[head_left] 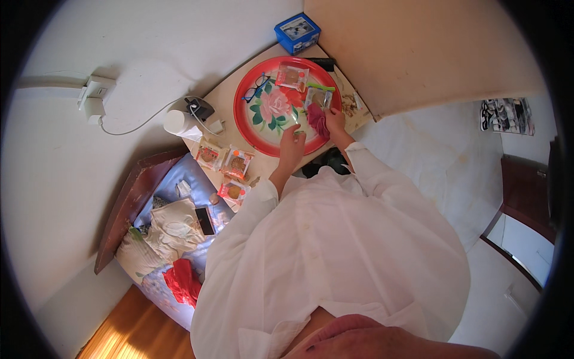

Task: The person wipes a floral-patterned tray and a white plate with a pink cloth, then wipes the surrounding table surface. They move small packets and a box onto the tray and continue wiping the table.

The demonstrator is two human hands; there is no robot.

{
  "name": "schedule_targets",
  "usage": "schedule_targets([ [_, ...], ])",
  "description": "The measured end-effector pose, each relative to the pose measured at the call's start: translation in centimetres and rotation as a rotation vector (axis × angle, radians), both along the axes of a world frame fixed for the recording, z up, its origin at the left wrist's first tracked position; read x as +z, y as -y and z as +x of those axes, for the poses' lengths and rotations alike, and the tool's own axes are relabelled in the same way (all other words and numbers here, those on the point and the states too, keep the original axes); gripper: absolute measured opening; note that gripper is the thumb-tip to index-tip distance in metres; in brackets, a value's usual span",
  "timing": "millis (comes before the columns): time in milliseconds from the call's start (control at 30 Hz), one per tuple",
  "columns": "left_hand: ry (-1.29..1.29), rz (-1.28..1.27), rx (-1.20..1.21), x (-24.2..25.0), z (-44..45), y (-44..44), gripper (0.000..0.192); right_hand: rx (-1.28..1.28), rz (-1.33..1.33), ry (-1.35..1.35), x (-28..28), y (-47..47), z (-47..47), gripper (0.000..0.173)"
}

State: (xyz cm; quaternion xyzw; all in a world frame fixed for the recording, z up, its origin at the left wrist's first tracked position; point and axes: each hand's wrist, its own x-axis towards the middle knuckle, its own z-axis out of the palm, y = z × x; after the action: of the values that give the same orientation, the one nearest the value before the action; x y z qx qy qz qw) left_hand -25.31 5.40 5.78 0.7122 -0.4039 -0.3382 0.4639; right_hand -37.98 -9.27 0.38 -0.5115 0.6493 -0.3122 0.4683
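Observation:
A round red-rimmed tray with a painted flower lies on the table before me. My right hand holds a crumpled dark pink cloth over the tray's right side. Beside the cloth lies a clear packet with a green strip along it. My left hand is over the near part of the tray, fingers bent and apart; I see nothing clearly held in it. Blue-framed eyeglasses rest at the tray's left, and a packaged pastry with red print lies at its far side.
Several wrapped pastries lie on the table's left part, near a white roll and a black charger with a cable. A blue box stands in the far corner. A bed with clothes and a phone is at left.

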Motion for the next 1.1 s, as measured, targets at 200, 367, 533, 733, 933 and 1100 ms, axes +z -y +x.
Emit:
schedule_targets([
  [200, -0.093, 0.222, 0.027, -2.7, 1.1, -6.6, 0.038, -0.061, 0.058, -0.193, -2.7, 2.0, 1.9, 0.035],
  [367, -0.265, 0.273, 0.110, -2.4, 1.5, -10.5, 0.038, -0.042, -0.027, -0.130, -4.1, 3.7, 2.2, 0.046],
  [533, -0.308, 0.245, 0.204, -1.9, 1.7, -11.6, 0.036, 0.142, -0.043, -0.351, -4.9, 5.4, 1.9, 0.047],
  [733, -0.386, 0.082, 0.362, -0.7, 3.2, -14.0, 0.031, -0.044, 0.051, -0.073, -1.9, 2.6, 0.3, 0.045],
  [933, -0.155, 0.105, 0.832, -1.8, 8.6, -22.7, 0.029, 0.410, 0.542, 0.542, 4.4, -5.3, 1.0, 0.025],
  [1100, -0.147, 0.272, 1.061, -5.4, 12.7, -29.0, 0.034, 0.916, 0.656, 0.261, 3.9, -13.2, 6.2, 0.030],
])
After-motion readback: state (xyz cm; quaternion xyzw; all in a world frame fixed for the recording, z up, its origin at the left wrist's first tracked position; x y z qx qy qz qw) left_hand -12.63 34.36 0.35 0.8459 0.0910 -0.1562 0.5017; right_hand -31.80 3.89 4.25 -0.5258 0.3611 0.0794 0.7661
